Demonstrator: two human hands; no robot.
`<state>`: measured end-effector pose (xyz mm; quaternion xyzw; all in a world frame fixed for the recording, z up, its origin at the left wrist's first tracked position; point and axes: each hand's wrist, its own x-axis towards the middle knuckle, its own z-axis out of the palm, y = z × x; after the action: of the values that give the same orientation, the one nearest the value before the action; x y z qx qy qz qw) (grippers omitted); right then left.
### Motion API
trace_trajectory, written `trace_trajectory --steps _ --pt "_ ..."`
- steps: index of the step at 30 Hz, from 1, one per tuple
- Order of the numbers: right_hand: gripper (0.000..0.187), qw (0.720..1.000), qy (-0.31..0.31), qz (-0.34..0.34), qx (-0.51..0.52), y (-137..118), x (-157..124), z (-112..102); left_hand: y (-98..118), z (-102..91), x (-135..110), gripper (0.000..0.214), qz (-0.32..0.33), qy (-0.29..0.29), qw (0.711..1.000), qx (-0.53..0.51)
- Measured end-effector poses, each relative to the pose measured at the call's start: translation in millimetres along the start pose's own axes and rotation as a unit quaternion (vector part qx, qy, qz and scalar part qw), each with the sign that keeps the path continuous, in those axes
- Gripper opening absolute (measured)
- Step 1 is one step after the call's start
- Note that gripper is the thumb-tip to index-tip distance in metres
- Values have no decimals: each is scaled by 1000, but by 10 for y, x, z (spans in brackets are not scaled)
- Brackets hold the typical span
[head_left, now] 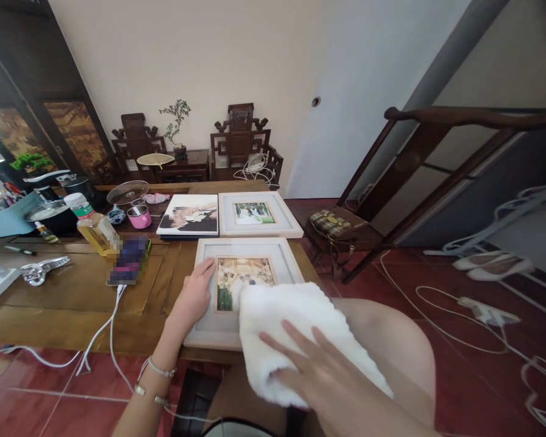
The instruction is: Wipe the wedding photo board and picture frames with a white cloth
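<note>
A light wooden picture frame (202,321) lies at the near edge of the table, a wedding photo showing inside its pale mat. My left hand (196,294) grips the frame's left side, fingers over the rim. A fluffy white cloth (295,309) covers the frame's lower right part. My right hand (307,358) holds this cloth, its fingers spread over the top and the thumb tucked at a fold. Just behind lie a second framed photo (225,218) and a photo album (191,224) with a picture cover.
Left on the wooden table (173,267) are a phone (130,261) with a white cable, a bottle of yellow liquid (93,224), a pink cup (139,217) and a silver clip-like tool (45,269). A wooden chair (404,158) stands right, with cables on the red floor.
</note>
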<state>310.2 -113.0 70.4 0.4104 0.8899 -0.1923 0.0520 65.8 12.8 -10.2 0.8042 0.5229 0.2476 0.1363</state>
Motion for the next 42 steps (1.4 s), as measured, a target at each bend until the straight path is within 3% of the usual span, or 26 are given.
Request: trace_trajectory --steps 5,12,16,20,24,28,32,34,37,42 --pt "72 998 53 -11 -8 19 178 52 2 -9 -4 67 1 -7 1000 -1" --pt "71 969 221 49 -95 889 974 -177 30 -52 -9 65 -1 -14 1000 -11" --pt "66 954 252 83 -140 1120 1251 -319 11 -45 -9 63 -6 -11 1000 -20" --pt "63 962 203 69 -168 891 1143 -205 -18 -17 -10 64 -1 7 1000 -28" --pt "60 980 123 48 -146 410 664 -34 -26 5 -8 63 -5 7 1000 -29" --pt "64 998 27 -6 -59 -20 172 -38 -21 16 -9 63 -2 14 1000 -27" --pt "66 998 33 -50 -2 -139 95 -44 4 -6 -12 63 0 3 1000 -18" --pt "71 997 62 -48 11 -18 223 -30 19 -27 -16 63 -10 -16 1000 -11" --pt "74 993 115 -37 -2 354 533 -71 23 -46 -23 64 -12 -22 1000 -10" --pt "71 971 220 23 -86 993 1112 -316 -4 -43 -27 66 0 -13 1000 -16"
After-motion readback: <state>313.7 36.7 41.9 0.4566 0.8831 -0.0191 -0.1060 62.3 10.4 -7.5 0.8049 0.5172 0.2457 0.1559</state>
